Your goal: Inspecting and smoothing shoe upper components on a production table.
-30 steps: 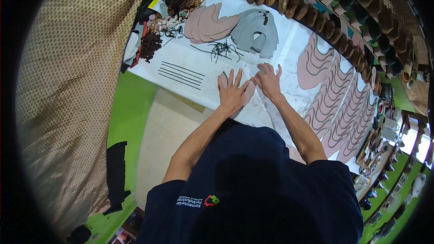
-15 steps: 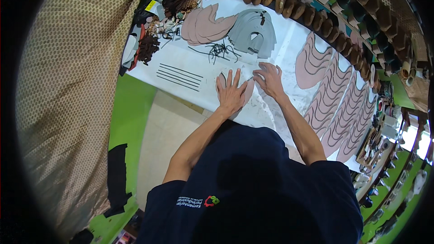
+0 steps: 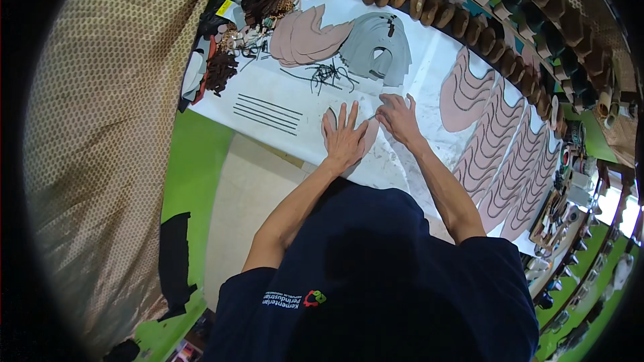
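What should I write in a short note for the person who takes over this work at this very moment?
Left hand: flat, fingers spread, pressing down a pinkish-brown cut piece on the white table. It holds nothing.
Right hand: fingers pinched at the table close beside that piece; what it holds is too small to tell.
Nearby: a pink stack and grey cut pieces beyond the hands, loose black laces between, and wavy-marked pink panels to the right.
Done: many panels lie cut and marked.
Left: the piece under the hands is not yet set aside.
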Action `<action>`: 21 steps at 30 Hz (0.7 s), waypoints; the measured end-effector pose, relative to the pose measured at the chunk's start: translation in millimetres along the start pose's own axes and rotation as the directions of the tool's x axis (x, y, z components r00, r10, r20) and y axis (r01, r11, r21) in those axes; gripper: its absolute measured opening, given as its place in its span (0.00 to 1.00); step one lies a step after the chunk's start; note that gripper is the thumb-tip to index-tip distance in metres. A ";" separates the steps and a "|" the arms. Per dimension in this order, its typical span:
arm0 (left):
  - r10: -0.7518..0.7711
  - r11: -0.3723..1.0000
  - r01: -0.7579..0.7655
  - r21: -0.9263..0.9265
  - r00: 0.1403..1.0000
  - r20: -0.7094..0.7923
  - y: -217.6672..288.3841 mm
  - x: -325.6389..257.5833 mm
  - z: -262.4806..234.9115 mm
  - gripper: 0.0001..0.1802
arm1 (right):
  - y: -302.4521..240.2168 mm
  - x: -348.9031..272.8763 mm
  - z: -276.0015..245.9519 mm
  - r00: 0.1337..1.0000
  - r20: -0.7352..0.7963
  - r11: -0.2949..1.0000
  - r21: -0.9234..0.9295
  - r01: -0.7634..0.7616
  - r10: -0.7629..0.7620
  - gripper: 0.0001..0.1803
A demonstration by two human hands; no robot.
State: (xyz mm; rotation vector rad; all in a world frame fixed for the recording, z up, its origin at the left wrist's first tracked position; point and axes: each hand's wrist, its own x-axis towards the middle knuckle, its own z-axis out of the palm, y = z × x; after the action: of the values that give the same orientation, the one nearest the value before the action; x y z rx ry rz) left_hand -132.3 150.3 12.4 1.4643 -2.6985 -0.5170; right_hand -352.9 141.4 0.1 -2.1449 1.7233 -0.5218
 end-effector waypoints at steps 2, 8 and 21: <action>0.001 1.000 -0.001 0.001 1.000 0.002 0.2 0.2 0.0 0.30 | 0.4 0.3 0.2 1.000 0.003 1.000 -0.009 -0.006 0.006 0.07; -0.004 1.000 0.004 0.002 1.000 0.001 2.8 0.6 1.7 0.30 | -1.1 -0.5 4.5 0.999 -0.018 0.999 -0.006 -0.036 0.036 0.07; 0.017 0.999 -0.020 0.043 0.998 0.065 -1.5 8.9 -1.7 0.38 | -3.3 3.9 -1.8 0.993 0.029 0.993 -0.012 -0.114 0.114 0.08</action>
State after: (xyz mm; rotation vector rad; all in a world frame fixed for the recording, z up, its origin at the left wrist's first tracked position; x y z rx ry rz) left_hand -135.8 141.9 12.3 1.4564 -2.7869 -0.5167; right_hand -350.1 138.3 3.6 -2.0364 1.8227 -0.4481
